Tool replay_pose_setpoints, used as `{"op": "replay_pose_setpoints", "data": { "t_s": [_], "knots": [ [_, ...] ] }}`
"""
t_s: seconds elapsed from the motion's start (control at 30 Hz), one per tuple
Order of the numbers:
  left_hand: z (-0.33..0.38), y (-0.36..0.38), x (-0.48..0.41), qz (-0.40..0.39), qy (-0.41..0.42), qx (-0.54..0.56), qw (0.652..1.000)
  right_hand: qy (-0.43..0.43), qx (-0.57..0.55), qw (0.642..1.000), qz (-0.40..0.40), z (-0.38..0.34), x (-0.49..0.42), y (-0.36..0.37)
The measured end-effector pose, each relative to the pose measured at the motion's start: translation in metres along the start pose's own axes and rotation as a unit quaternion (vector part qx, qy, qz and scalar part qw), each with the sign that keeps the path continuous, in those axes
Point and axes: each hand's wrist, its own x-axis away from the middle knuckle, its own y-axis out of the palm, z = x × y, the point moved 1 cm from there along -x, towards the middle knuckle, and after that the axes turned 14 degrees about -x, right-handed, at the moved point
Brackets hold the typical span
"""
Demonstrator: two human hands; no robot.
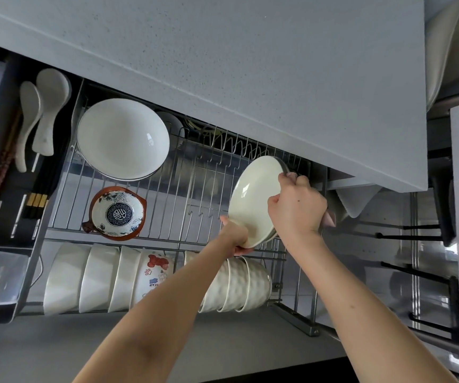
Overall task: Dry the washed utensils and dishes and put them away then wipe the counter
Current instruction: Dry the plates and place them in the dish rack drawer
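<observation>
One plate (256, 194), edge hidden under left hand (235, 236) and right hand (297, 208).

A small brown-rimmed bowl (116, 214) is showing one stylised white Chinese-style character inside a dark blue roundel; which character, I cannot tell. A cartoon-printed bowl (153, 275) is carrying tiny blue lettering, too small to read.

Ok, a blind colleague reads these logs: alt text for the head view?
The left hand and right hand hold a cream plate tilted over a wire dish rack in an open drawer under a grey counter; the right hand also holds a pink cloth. White bowls lie nearby.
</observation>
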Motion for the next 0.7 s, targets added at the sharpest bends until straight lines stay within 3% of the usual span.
{"op": "replay_pose_setpoints", "data": {
  "t_s": [0.33, 0.47, 0.7],
  "knots": [
    [0.009, -0.006, -0.004, -0.015, 0.028, 0.03, 0.999, -0.018, 0.049, 0.999, -0.013, 0.003, -0.013, 0.011],
    [0.008, 0.003, -0.01, -0.054, 0.014, 0.023, 0.998, -0.033, 0.077, 0.996, -0.006, 0.0, -0.016, 0.012],
    [0.006, -0.002, -0.021, -0.055, -0.013, 0.007, 0.998, -0.034, 0.092, 0.995, -0.027, -0.004, -0.016, 0.015]
  ]
}}
